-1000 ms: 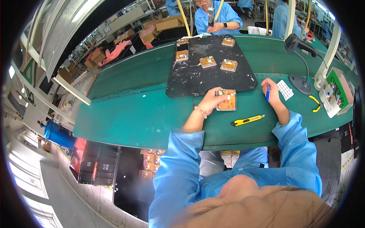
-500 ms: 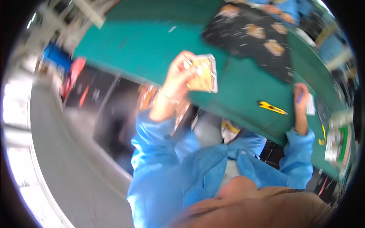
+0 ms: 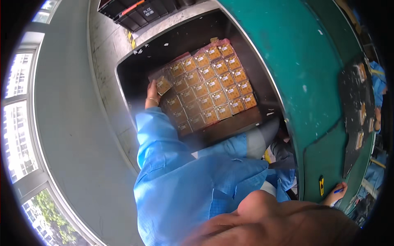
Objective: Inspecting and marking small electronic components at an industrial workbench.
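Observation:
My left hand [image 3: 152, 93] is closed on the edge of a square tan panel with a clear rim [image 3: 163, 85]. It holds the panel, slightly tilted, over the far-left corner of a big black bin [image 3: 243, 48]. Inside the bin, rows of similar square panels [image 3: 213, 85] lie flat on pink wrap [image 3: 239, 57]. At the lower right, my right hand [image 3: 339, 192] rests by the green table [image 3: 324, 149] with a blue pen [image 3: 338, 190] in its fingers. Beside that hand lies a yellow-and-black utility knife [image 3: 321, 185].
A black mat [image 3: 353, 123] with several square panels on it lies along the table's right side. Another person's arm [image 3: 378, 119] shows beyond it. A second black crate [image 3: 150, 16] stands on the floor at the top. A grey wall with windows runs along the left.
My view has swung left to the bin. My left hand has carried the square panel from beside the table to over the bin. The right hand keeps the pen at the table.

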`<move>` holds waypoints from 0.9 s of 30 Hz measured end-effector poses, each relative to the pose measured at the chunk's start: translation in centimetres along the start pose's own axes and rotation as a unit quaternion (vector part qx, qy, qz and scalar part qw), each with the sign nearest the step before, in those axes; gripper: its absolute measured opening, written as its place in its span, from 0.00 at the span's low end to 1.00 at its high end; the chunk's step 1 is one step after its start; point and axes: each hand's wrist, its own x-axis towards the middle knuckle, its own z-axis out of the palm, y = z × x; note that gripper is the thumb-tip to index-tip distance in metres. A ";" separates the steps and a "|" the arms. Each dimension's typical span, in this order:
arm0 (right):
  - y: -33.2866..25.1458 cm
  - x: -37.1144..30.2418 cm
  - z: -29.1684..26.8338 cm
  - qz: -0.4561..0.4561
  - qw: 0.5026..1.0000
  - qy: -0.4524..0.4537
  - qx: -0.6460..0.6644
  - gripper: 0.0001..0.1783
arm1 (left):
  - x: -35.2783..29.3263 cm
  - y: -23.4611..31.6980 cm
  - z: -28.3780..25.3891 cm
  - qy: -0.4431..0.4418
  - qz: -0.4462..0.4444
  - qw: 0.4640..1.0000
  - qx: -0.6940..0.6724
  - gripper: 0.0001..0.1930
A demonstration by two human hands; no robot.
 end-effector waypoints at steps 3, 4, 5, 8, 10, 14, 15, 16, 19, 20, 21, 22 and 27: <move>3.4 0.4 0.2 0.085 0.996 0.003 0.015 0.06 | 6.6 -2.9 -6.6 0.054 0.060 0.988 0.135 0.25; 4.9 0.4 1.3 0.094 0.995 0.007 -0.015 0.07 | 7.3 -2.2 -8.7 0.048 0.112 0.968 0.220 0.27; 4.1 0.5 0.3 0.091 0.993 0.023 -0.071 0.07 | 8.4 -4.5 -7.8 0.040 0.098 0.971 0.215 0.27; 1.8 0.6 -0.8 0.098 0.984 0.044 -0.145 0.08 | 8.1 -9.0 -4.4 0.064 0.119 0.898 0.419 0.31; 0.7 1.1 -1.1 0.091 0.982 0.041 -0.159 0.09 | 7.0 -9.9 -2.9 0.163 0.131 0.848 0.486 0.29; -0.4 1.1 0.5 0.059 0.973 0.029 -0.220 0.10 | 6.8 -7.7 -5.9 0.116 0.183 0.819 0.531 0.31; -1.0 1.0 0.7 0.104 0.969 0.019 -0.224 0.11 | 6.1 -7.7 -5.5 0.122 0.168 0.814 0.542 0.31; -0.6 0.8 0.6 0.098 0.965 0.031 -0.241 0.11 | 5.8 -8.1 -5.1 0.126 0.155 0.810 0.551 0.31; 0.7 0.2 -1.8 0.076 0.966 0.059 -0.239 0.10 | 4.1 -8.7 -2.0 0.090 0.146 0.854 0.492 0.32; 1.0 0.7 -0.5 0.088 0.971 0.045 -0.218 0.09 | 5.4 -7.1 -6.1 0.088 0.192 0.846 0.490 0.34; 1.8 0.7 0.8 0.059 0.978 0.043 -0.194 0.08 | 6.5 -4.3 -8.3 0.076 0.248 0.833 0.489 0.36; -0.6 0.8 2.2 0.105 0.974 0.047 -0.195 0.08 | 5.7 -4.9 -7.7 0.143 0.245 0.819 0.499 0.37; -6.0 1.9 4.2 0.098 0.981 0.089 -0.143 0.06 | 0.4 -0.3 3.4 0.088 0.279 0.851 0.437 0.24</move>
